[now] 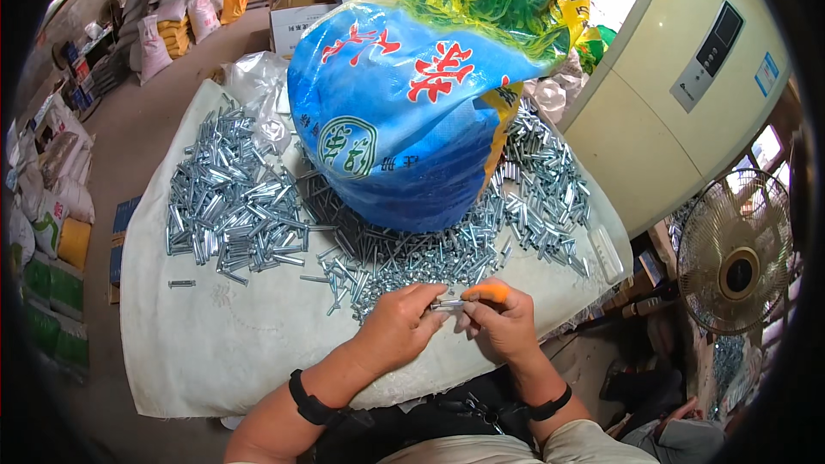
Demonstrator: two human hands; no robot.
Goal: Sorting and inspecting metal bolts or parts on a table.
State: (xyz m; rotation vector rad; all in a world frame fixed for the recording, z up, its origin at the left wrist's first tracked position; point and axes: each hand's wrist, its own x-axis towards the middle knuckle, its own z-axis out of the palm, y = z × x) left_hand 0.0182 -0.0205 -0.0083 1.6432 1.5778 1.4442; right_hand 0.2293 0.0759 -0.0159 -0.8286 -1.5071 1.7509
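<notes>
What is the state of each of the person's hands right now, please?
Left hand: closed, pinching one end of a silvery metal fastener.
Right hand: closed, fingertips at the other end of the same fastener.

The person's bare left hand [400,322] and right hand [509,324], one finger [487,292] covered in orange, sit just beside each other, thumbs [430,324] pinched toward fingers; both bare, black-banded forearms [342,372] slant inward.
</notes>
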